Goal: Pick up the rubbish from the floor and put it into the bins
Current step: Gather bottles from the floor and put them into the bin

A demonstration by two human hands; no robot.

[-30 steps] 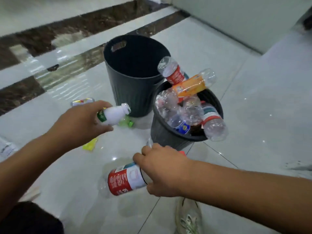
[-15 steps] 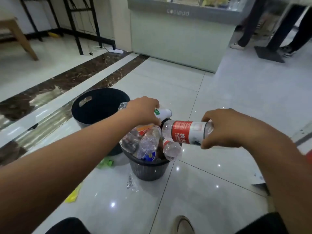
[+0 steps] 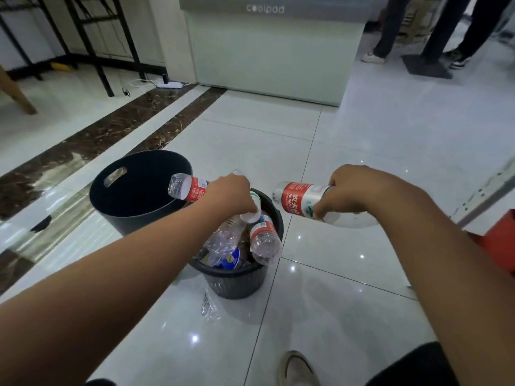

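Tipped since half a second ago, the small white bottle [image 3: 251, 211] now points neck-down over the small bin [image 3: 237, 285] at centre frame, my left hand [image 3: 231, 195] curled round its upper end. My right hand [image 3: 354, 190] grips a red-labelled water bottle [image 3: 299, 199] by one end, holding it roughly level in the air just right of the small bin's rim. That bin is heaped with clear plastic bottles [image 3: 223, 240], one of them, the leaning bottle [image 3: 264, 240], resting against the right rim. Another bottle with a red label, the jutting bottle [image 3: 185, 188], sticks out left of my left hand above the mouth of the large bin [image 3: 119, 218], which stands touching the small one at left. A crumpled clear wrapper [image 3: 209, 305] lies on the white tiled floor [image 3: 348, 302] just in front of the small bin. My shoe [image 3: 295, 369] shows at the bottom edge.
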